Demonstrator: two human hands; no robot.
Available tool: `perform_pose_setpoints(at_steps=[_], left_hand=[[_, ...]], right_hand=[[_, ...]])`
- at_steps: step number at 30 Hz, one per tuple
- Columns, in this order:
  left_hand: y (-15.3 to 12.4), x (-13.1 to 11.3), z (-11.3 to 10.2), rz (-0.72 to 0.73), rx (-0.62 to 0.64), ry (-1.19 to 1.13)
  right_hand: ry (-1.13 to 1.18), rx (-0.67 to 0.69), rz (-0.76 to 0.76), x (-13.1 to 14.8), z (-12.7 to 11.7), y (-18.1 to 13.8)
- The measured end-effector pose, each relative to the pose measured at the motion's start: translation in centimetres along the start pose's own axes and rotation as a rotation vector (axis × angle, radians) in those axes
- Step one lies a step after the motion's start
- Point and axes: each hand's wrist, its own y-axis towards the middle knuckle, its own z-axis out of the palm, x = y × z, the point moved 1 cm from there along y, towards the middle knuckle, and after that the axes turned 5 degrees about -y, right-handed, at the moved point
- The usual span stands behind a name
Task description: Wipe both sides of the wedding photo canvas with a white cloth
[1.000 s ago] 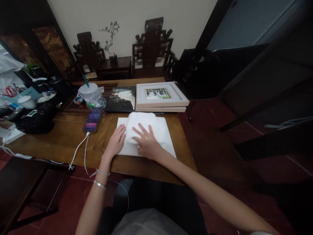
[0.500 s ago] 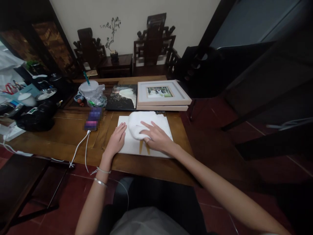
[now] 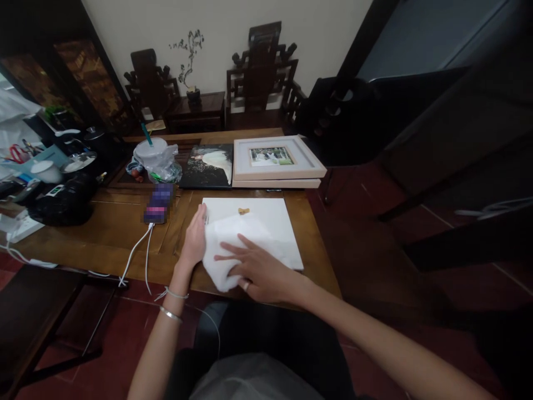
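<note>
Item 1. White cloth (image 3: 225, 253): bunched, lying on the near left corner of a white panel (image 3: 270, 222) and spilling over the desk (image 3: 112, 233) edge toward 6 o'clock.

Item 2. Right hand (image 3: 258, 269): released, palm down, fingers spread flat on the cloth (a ring shows on one finger); pressing, not gripping.

Item 3. Left hand (image 3: 195, 239): released, fingers straight and together, laid along the panel's left edge at 9 o'clock from the cloth, touching the cloth's side.

Item 4. White panel: flat on the desk, with a small brown fitting (image 3: 244, 210) near its far edge.

Item 5. At 12 o'clock from the panel: stacked framed pictures (image 3: 277, 161), with a dark print (image 3: 208, 165) just beside them.

Item 6. At 10 o'clock: phone (image 3: 158, 204) with white cable (image 3: 133, 253); beyond it, a lidded cup (image 3: 152, 153) in a plastic bag.
</note>
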Motion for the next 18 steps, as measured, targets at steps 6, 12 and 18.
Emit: perform_pose_setpoints(at_steps=[6,12,18], left_hand=[[0.1,0.4,0.7,0.021,0.163,0.171],[0.2,0.7,0.6,0.093,0.140,0.238],[0.3,0.9,0.6,0.128,0.107,0.271]], right_hand=[[0.018,-0.113,0.305,-4.8,-2.0,-0.4],[0.194,-0.273,0.362,-7.9,-2.2,6.6],[0.262,-0.300,0.323,-8.7,-2.9,11.5]])
